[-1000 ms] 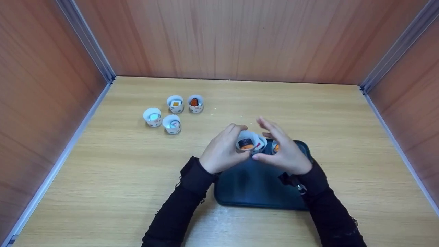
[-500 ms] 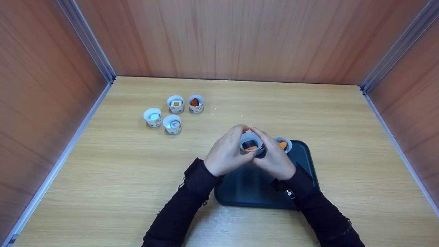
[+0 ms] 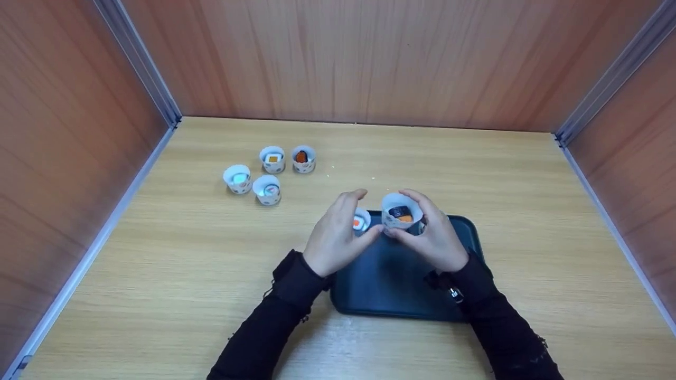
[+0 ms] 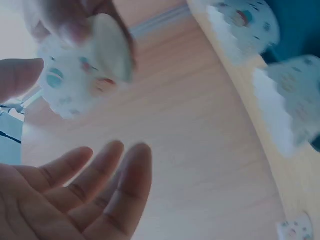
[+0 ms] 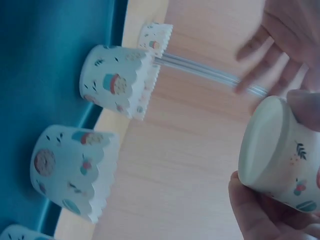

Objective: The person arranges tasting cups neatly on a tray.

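A white printed paper baking cup (image 3: 402, 211) is gripped between the thumb and fingers of my right hand (image 3: 438, 240), raised over the back of the dark green tray (image 3: 391, 279). Inside it lies a small dark-and-orange piece. My left hand (image 3: 334, 238) is beside it, fingers apart, holding nothing; its thumb tip is close to the held cup in the head view. Behind the left thumb, another cup (image 3: 361, 219) with a white-and-orange piece stands on the tray. The right wrist view shows more printed cups (image 5: 75, 170) upright along the tray edge.
Several filled paper cups stand grouped at the back left: one with a yellow-and-white piece (image 3: 273, 160), one with a red-brown piece (image 3: 303, 160), and two with pale pieces (image 3: 237, 179). Wooden panels (image 3: 359, 63) wall in the table on the back and sides.
The cup with the dark-and-orange piece has passed from my left hand to my right and moved slightly right. My left hand has let go and drawn away leftward.
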